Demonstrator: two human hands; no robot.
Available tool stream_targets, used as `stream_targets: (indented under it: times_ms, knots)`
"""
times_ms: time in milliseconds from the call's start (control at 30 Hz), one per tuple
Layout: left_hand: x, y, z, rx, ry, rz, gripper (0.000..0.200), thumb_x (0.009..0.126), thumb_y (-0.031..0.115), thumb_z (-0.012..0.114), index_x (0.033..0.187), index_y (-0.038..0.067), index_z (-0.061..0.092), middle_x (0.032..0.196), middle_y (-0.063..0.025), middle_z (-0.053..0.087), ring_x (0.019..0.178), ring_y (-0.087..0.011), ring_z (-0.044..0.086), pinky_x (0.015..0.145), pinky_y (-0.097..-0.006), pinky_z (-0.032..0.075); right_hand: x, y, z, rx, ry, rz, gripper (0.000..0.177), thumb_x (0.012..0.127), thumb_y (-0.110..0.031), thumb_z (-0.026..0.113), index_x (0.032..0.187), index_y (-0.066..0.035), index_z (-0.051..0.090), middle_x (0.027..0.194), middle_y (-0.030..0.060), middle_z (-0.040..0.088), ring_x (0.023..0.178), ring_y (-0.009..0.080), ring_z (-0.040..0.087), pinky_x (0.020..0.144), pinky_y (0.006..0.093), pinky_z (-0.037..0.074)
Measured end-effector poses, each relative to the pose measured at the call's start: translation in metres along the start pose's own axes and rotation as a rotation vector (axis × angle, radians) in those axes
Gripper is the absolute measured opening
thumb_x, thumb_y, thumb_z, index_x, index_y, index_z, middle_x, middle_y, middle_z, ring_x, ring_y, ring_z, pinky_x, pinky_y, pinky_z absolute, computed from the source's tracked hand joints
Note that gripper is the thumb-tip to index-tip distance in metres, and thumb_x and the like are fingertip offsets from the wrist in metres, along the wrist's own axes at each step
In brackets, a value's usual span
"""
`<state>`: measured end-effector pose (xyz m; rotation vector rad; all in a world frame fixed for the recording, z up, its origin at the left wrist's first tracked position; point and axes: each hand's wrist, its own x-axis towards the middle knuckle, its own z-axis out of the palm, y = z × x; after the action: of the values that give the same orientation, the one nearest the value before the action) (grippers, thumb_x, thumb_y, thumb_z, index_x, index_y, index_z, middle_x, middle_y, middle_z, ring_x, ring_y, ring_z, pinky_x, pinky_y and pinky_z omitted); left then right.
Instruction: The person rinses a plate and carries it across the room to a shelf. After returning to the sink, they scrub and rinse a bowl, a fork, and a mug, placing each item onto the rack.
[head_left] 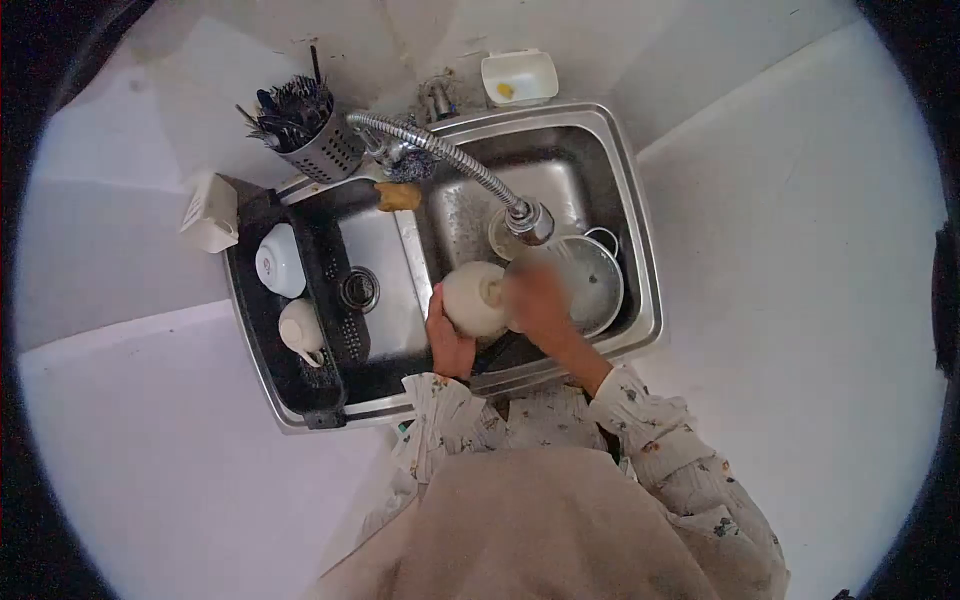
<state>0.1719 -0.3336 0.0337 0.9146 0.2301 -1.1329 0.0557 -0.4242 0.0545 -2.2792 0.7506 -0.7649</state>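
My left hand (450, 342) grips a cream bowl (466, 303) from its left side, over the right basin of the sink. The bowl is tilted, its underside and foot ring showing. On the bowl's right side is my right hand (545, 305), its fingers smeared, so whether it holds anything cannot be seen. Just behind that hand, a round metal pot (597, 290) stands in the basin. Under the flexible faucet (533, 222) sits another pale dish (500, 236), partly hidden by the spout.
In the left basin, a black rack (325, 418) holds a white bowl (281, 262) and a cream cup (299, 328). A yellowish sponge (398, 196) lies on the divider. Behind stand a cutlery holder (328, 155), a white soap dish (520, 78) and a white container (210, 213).
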Motion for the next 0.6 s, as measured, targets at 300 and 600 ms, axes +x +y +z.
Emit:
stream_targets:
  times_ms: [300, 600]
  knots:
    - [-0.008, -0.002, 0.014, 0.340, -0.007, 0.258, 0.036, 0.091, 0.028, 0.044, 0.117, 0.003, 0.043, 0.114, -0.0103, 0.053, 0.104, -0.0231, 0.052, 0.090, -0.0378, 0.043, -0.001, 0.009, 0.010, 0.106, 0.240, 0.295, 0.012, 0.077, -0.009, 0.058, 0.087, -0.003, 0.056, 0.083, 0.0123, 0.051, 0.079, 0.0296, 0.052, 0.072, 0.0352, 0.042]
    - [0.003, -0.013, -0.002, 1.078, -0.021, 0.644, 0.061, 0.068, 0.001, 0.066, 0.120, -0.001, 0.035, 0.115, -0.0122, 0.047, 0.105, -0.0232, 0.050, 0.091, -0.0319, 0.038, -0.023, 0.012, 0.011, 0.156, 0.043, 0.485, 0.026, 0.088, -0.024, 0.049, 0.086, 0.001, 0.055, 0.086, 0.0185, 0.053, 0.079, 0.0332, 0.051, 0.072, 0.0411, 0.039]
